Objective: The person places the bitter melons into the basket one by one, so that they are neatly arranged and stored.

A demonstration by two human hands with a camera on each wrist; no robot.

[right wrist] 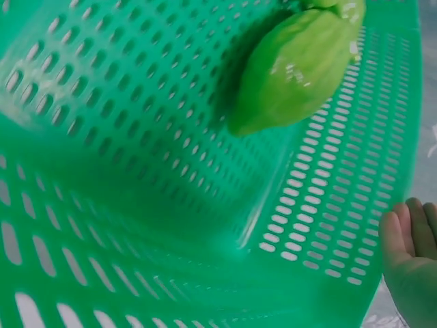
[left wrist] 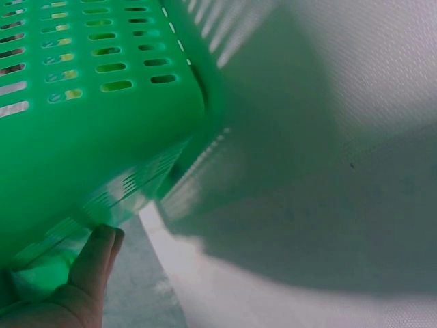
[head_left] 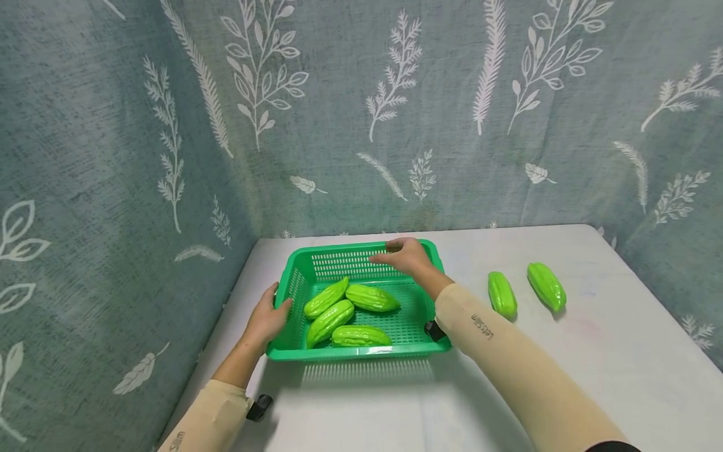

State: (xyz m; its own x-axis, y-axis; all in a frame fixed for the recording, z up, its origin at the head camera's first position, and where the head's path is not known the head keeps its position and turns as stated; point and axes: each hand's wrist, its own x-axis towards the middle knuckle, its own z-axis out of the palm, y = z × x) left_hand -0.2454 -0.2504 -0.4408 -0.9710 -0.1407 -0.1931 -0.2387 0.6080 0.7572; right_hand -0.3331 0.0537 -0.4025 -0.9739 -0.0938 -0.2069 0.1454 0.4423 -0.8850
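The left grip [head_left: 267, 321] holds the left rim of the green basket [head_left: 322, 353], thumb over the edge; the right grip [head_left: 408, 256], loosely open and holding nothing, is over its back right part. Four gourds [head_left: 361, 336] lie inside; two loose gourds [head_left: 502, 295] rest right on the white bench [head_left: 610, 364]. Leaf-patterned cloth [head_left: 339, 100] surrounds it. Whether the right fingertips touch the rim is unclear.

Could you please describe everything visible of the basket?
The basket is green, rectangular and apparently plastic, with slotted walls, a perforated floor and a smooth rim. It faces up over the white table; whether its base rests flat is unclear. Four gourds lie inside, mostly towards the left. The left hand grips its left end; the right hand is near its far right corner, contact unclear.
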